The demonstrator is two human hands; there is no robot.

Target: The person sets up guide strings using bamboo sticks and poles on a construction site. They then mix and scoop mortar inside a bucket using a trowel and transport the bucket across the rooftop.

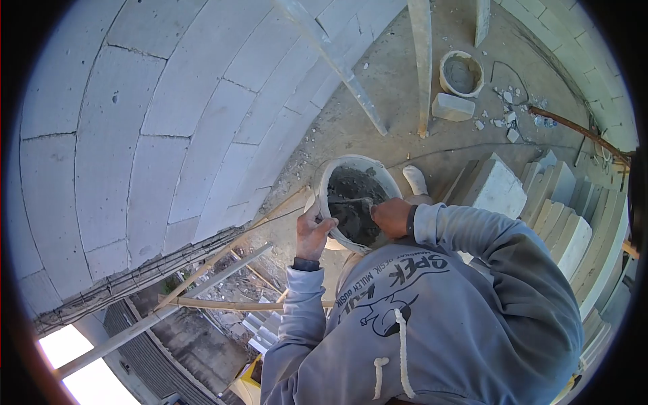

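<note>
You are on a building site, in a raw, unfinished structure. To your left rises a wall of large pale blocks [104, 182], its joints bare of any finish. More blocks stand stacked [496, 189] on your right, and the dusty floor [398, 101] is littered with broken chunks [509, 118]. You have a bucket [322, 183] of wet grey mortar [354, 228] before you and a second tub [445, 86] farther off. Slanting props [420, 61] stand ahead; past the wall's foot, poles [121, 335] cross an opening showing daylight.
</note>
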